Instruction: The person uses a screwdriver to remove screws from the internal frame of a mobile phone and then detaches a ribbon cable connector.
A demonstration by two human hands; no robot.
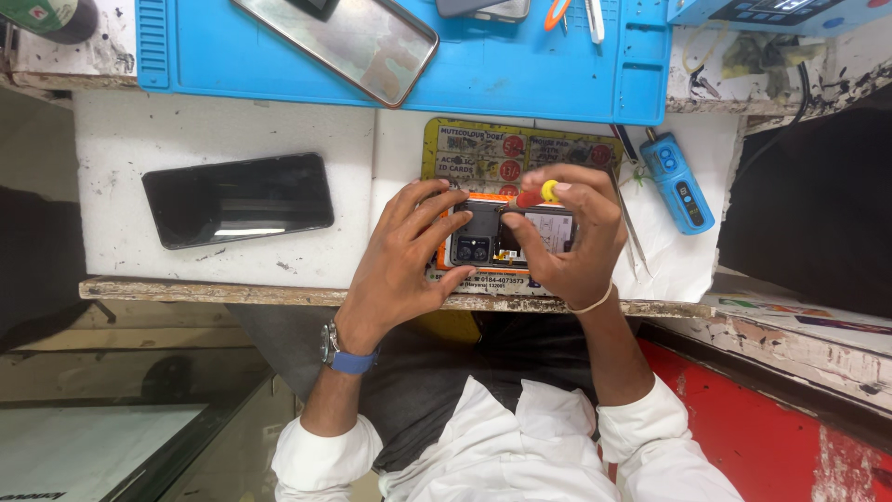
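View from the head camera, looking down at a white, scuffed bench (pixel 186 130). At the bench's near edge lies an opened smartphone with an orange frame and dark camera module (pixel 483 237), its back removed and inner parts exposed; it rests on a yellow printed card (pixel 483 153). The left hand (pixel 400 256), a blue-strapped wristwatch (pixel 346 355) on its wrist, is spread with fingers curved, the fingertips pressing the phone's left end and the thumb resting along its near edge. The right hand (pixel 567 242) is curled closed around a small screwdriver with a red shaft and yellow cap (pixel 539 195), pinched between thumb and forefinger directly over the phone's middle; whether the tip touches the phone cannot be told. A pale band circles the right wrist.

To the left, well apart from the hands, a black glass screen panel (pixel 237 200) lies flat on the bench. To the right, a blue cylindrical handheld tool (pixel 678 181) and thin metal tweezers (pixel 632 223) lie just beside the card. Farther off, a blue silicone work mat (pixel 520 84) carries another phone with a reflective back (pixel 348 42).
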